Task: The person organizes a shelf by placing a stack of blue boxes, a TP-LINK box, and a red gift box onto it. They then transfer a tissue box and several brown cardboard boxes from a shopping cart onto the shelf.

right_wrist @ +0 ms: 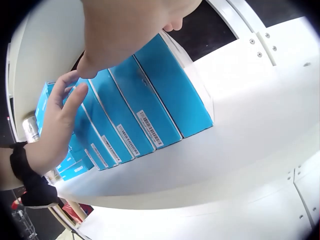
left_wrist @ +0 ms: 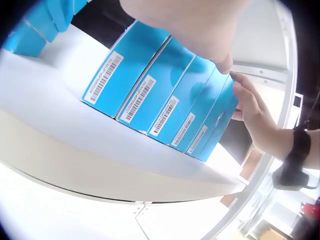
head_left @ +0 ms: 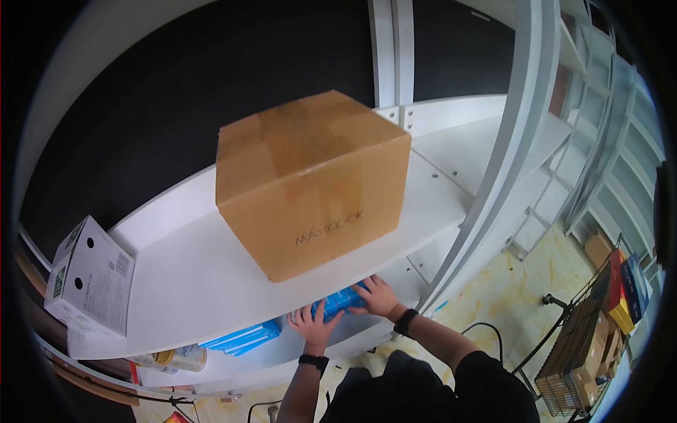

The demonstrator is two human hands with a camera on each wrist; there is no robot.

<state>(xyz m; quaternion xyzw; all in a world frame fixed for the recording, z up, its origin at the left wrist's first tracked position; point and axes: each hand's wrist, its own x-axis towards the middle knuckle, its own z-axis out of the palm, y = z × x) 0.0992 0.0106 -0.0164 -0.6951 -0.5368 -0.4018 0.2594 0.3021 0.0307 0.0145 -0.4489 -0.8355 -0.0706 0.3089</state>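
Several blue boxes [left_wrist: 165, 95] with white barcode labels stand side by side in a row on a white lower shelf [right_wrist: 235, 155]. My left hand [head_left: 314, 328] is at the left end of the row, its thumb and fingers extended against the boxes. At the opposite end, my right hand [head_left: 379, 297] lays its fingers against the outermost box. Between the two hands, the box fronts line up near the shelf's front edge. Each wrist wears a black band. In its own wrist view, each hand covers part of the box tops.
Above is a white shelf board [head_left: 176, 282] bearing a large brown carton [head_left: 317, 183] and a white printed box [head_left: 92, 282]. More blue packs [head_left: 243, 338] and tins [head_left: 187, 358] sit left on the lower shelf. A wire cart [head_left: 564, 366] with cartons stands at right.
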